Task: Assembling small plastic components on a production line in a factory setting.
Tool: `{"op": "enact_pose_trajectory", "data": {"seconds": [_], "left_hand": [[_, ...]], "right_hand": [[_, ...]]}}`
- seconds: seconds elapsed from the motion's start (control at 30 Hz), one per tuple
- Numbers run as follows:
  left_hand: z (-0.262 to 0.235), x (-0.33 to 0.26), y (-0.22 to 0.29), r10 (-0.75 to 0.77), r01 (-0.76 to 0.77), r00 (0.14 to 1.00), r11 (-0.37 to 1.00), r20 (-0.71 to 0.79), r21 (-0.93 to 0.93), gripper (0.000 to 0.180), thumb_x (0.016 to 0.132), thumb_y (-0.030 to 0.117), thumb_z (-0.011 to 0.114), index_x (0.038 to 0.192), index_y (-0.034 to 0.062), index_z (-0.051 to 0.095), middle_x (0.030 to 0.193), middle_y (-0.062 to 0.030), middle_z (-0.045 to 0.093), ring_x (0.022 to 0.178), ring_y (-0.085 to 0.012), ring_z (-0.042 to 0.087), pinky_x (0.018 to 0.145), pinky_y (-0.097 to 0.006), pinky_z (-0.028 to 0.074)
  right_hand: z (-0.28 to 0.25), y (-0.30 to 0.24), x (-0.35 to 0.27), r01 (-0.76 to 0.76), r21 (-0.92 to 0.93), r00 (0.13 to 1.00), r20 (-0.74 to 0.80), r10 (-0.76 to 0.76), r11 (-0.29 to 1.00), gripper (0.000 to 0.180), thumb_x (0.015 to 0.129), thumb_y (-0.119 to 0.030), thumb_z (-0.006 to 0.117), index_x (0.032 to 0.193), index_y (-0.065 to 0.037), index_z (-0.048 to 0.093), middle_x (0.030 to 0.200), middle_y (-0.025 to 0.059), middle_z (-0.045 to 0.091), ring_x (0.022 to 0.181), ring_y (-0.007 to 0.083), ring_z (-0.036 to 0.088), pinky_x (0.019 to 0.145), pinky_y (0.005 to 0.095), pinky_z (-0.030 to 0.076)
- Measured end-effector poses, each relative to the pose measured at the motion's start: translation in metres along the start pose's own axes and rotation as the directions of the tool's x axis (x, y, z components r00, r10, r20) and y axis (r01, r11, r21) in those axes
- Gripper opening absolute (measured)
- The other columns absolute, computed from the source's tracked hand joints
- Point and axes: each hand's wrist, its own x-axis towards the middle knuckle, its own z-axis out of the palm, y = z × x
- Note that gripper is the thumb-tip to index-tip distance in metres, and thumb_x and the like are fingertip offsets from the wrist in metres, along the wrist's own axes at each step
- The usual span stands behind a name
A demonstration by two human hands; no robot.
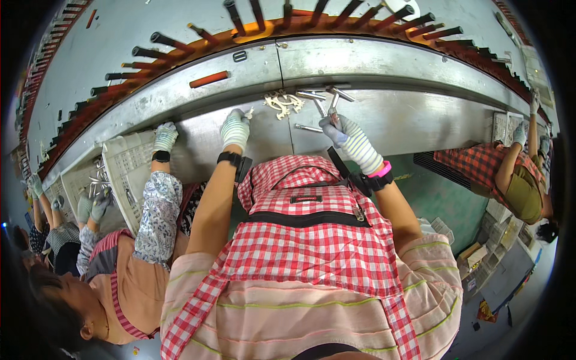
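My left hand [235,130], in a striped knit glove, is closed over the steel worktop with a small cream plastic piece [249,113] pinched at its fingertips. To its right lies a loose pile of curved cream plastic pieces [281,104]. My right hand [355,142], gloved likewise, is closed round a short silver metal tube [334,119], whose lower part the fingers hide. Several similar silver tubes [311,95] lie scattered between the pile and my right hand, one of them [308,128] nearer to me.
Along the far side runs a rack [258,33] of upright dark-handled rods behind a metal ledge [360,58]. A red-brown rod [209,79] lies on that ledge. Close at my left, a co-worker's gloved hand [165,137] rests by a white crate [129,174]. Another co-worker [480,168] works at the right.
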Motion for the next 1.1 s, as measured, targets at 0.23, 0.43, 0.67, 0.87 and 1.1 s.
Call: {"op": "enact_pose_trajectory", "data": {"seconds": [0.23, 0.43, 0.67, 0.87, 1.1], "left_hand": [[-0.127, -0.085, 0.080, 0.241, 0.161, 0.928, 0.431, 0.285, -0.888, 0.023, 0.088, 0.021, 0.056, 0.102, 0.0025, 0.057, 0.072, -0.0012, 0.060, 0.064, -0.0057, 0.055, 0.052, -0.018, 0.041], [-0.159, -0.120, 0.113, 0.404, -0.173, 0.905, 0.637, 0.135, -0.751, 0.022, 0.088, 0.018, 0.056, 0.101, 0.0012, 0.059, 0.076, -0.0109, 0.062, 0.067, -0.0200, 0.059, 0.057, -0.029, 0.045], [-0.166, -0.135, 0.127, 0.639, -0.660, 0.750, 0.701, -0.171, -0.272, 0.027, 0.085, 0.012, 0.053, 0.111, 0.0026, 0.056, 0.090, -0.0183, 0.059, 0.080, -0.0355, 0.058, 0.071, -0.039, 0.047], [-0.168, -0.142, 0.117, 0.478, 0.200, 0.813, 0.306, 0.332, -0.931, 0.041, 0.092, 0.016, 0.049, 0.130, 0.0052, 0.045, 0.090, -0.0099, 0.062, 0.069, -0.0143, 0.058, 0.064, -0.027, 0.048], [-0.194, -0.152, 0.129, 0.443, 0.139, 0.853, 0.314, 0.275, -0.939, 0.048, 0.092, 0.015, 0.051, 0.136, 0.0063, 0.036, 0.082, -0.0073, 0.061, 0.055, -0.0082, 0.054, 0.049, -0.021, 0.045]], "right_hand": [[0.006, -0.050, -0.037, 0.168, -0.061, 0.972, 0.176, -0.155, 0.984, 0.025, 0.092, -0.011, 0.044, 0.112, 0.001, 0.054, 0.089, 0.0095, 0.053, 0.078, 0.0169, 0.054, 0.074, 0.0249, 0.043], [0.042, -0.099, -0.045, 0.612, -0.150, 0.777, 0.299, -0.554, 0.777, 0.027, 0.085, -0.014, 0.056, 0.109, -0.004, 0.056, 0.107, 0.0158, 0.056, 0.092, 0.0270, 0.059, 0.082, 0.0344, 0.047], [0.044, -0.087, -0.047, 0.711, -0.228, 0.703, 0.197, -0.684, 0.665, 0.026, 0.084, -0.011, 0.057, 0.108, -0.003, 0.056, 0.118, 0.0173, 0.051, 0.105, 0.0311, 0.054, 0.088, 0.0358, 0.044], [0.034, -0.085, -0.049, 0.646, -0.115, 0.757, 0.220, -0.615, 0.755, 0.025, 0.084, -0.010, 0.058, 0.108, -0.001, 0.054, 0.114, 0.0151, 0.052, 0.103, 0.0256, 0.054, 0.087, 0.0340, 0.044], [0.038, -0.086, -0.073, 0.737, -0.268, 0.624, -0.083, -0.777, 0.621, 0.028, 0.084, -0.010, 0.059, 0.111, -0.002, 0.055, 0.120, 0.0193, 0.047, 0.093, 0.0270, 0.056, 0.073, 0.0357, 0.048]]}}
